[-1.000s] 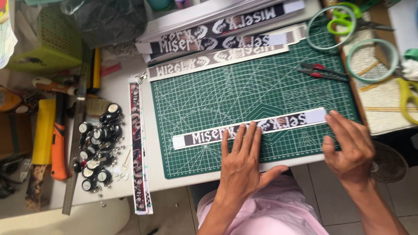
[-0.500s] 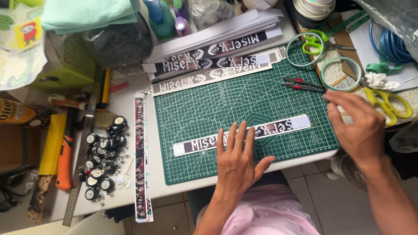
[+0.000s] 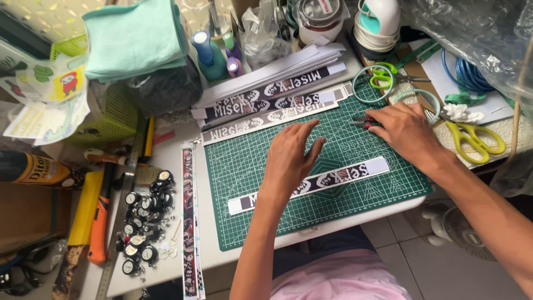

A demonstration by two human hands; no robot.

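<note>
A printed strip (image 3: 316,183) lies flat at the centre of the green cutting mat (image 3: 244,183), ready for trimming. The left hand (image 3: 291,158) hovers spread over it, fingers open, gripping nothing. At two o'clock, the right hand (image 3: 408,130) reaches small red-handled snips (image 3: 362,120), fingers touching, not yet closed.

Left hand (image 3: 291,158) flat, right hand (image 3: 408,130) outstretched

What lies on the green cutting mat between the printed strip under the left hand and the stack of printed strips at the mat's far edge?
In the head view, bare cutting mat grid separates the printed strip from the stack of printed strips; only the left hand hangs over it.
</note>
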